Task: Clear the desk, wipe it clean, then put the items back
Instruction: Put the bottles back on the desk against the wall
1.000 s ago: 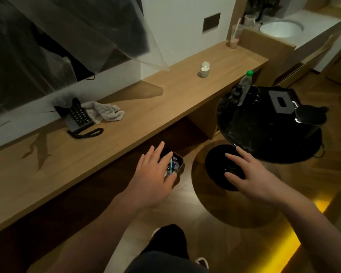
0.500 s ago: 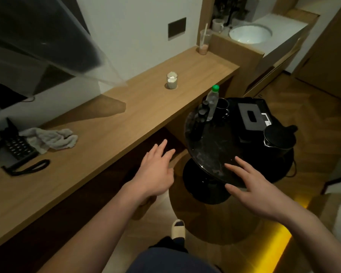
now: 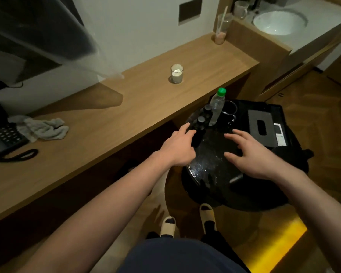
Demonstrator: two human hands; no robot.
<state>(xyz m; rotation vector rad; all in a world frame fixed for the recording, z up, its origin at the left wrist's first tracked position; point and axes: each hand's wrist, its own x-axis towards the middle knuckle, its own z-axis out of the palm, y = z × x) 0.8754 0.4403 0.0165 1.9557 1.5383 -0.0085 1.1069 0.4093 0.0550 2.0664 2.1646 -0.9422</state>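
Observation:
The long wooden desk [image 3: 114, 123] runs from lower left to upper right. On it lie a grey cloth [image 3: 45, 128], a black phone [image 3: 5, 138] and a candle glass [image 3: 177, 73]. A round black side table [image 3: 211, 162] beside the desk holds a clear bottle with a green cap [image 3: 217, 108], small dark bottles [image 3: 202, 120], a black mug [image 3: 229, 110], a dark tissue box [image 3: 263, 129] and a black kettle [image 3: 289, 156]. My left hand [image 3: 178, 147] hovers at the side table's left rim, fingers spread, holding nothing. My right hand [image 3: 250, 154] hovers over the tabletop, also empty.
A glass with a straw [image 3: 222, 28] stands at the desk's far end. Behind a wooden partition lies a white sink [image 3: 280, 22]. A plastic-covered screen [image 3: 37, 30] hangs over the desk's left. My slippered feet [image 3: 187, 221] stand on wood flooring near the table's base.
The view has swung right and up from the floor. Both hands have risen from floor level to above the black side table, still empty with fingers spread.

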